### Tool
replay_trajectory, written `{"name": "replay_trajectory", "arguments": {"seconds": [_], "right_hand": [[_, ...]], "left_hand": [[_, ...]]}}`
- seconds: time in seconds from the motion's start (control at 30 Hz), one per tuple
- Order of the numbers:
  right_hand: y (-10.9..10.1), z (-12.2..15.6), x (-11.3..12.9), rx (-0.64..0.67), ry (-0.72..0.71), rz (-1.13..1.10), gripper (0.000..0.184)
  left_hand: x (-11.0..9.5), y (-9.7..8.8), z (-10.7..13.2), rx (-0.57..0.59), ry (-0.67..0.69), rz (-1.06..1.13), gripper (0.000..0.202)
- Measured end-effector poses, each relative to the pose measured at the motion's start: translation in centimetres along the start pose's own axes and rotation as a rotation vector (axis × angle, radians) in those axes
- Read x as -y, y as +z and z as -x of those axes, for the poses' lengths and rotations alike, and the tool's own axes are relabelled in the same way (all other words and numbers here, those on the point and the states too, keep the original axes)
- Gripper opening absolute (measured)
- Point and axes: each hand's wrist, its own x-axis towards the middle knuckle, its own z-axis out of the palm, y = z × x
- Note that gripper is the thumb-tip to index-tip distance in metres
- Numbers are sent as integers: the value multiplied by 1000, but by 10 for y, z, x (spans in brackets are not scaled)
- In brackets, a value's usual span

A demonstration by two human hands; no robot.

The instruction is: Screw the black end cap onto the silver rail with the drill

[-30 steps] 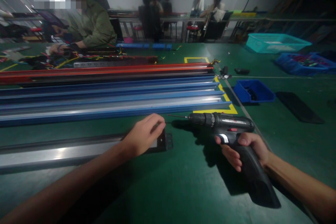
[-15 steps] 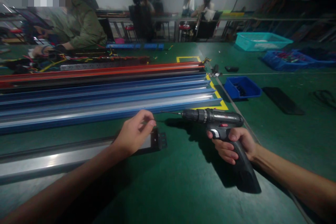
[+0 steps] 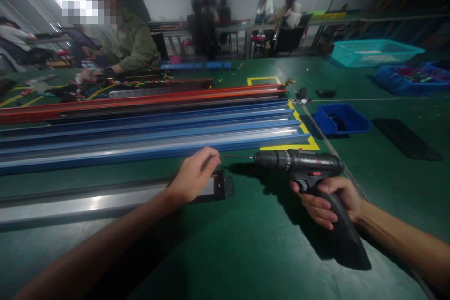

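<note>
My right hand [image 3: 326, 199] is wrapped round the grip of a black cordless drill [image 3: 305, 164], its long thin bit [image 3: 239, 156] pointing left. Just off the tip of that bit, my left hand [image 3: 197, 173] has thumb and fingers pinched together; whatever is between them is too small to make out. Beneath the left hand lies a long silver and dark metal channel [image 3: 94, 204] with a black end cap [image 3: 225, 186]. The left hand and forearm hide part of this channel. Beyond it, several blue metal channels [image 3: 211, 138] lie side by side.
Orange rails [image 3: 176, 94] lie behind the blue ones, within yellow tape [image 3: 291, 147]. On the right are a small blue bin [image 3: 344, 122], a dark flat object [image 3: 406, 138], a blue tray [image 3: 411, 79] and a turquoise basket [image 3: 376, 54]. A co-worker [image 3: 130, 40] handles wiring across the table.
The whole view has shifted, so things appear farther right. My left fingertips are closer to the drill bit's tip. The right hand still holds the drill.
</note>
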Motion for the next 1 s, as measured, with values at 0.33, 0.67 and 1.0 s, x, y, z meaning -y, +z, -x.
{"name": "replay_trajectory", "arguments": {"seconds": [0.33, 0.67, 1.0], "right_hand": [[-4, -3, -1, 30, 6, 2, 39], [4, -5, 5, -3, 3, 89, 42], [32, -1, 9, -182, -64, 200, 44]], "left_hand": [[-4, -2, -2, 26, 48, -35, 25], [-2, 1, -5, 34, 112, -59, 27], [-11, -8, -2, -328, 347, -236, 54]]}}
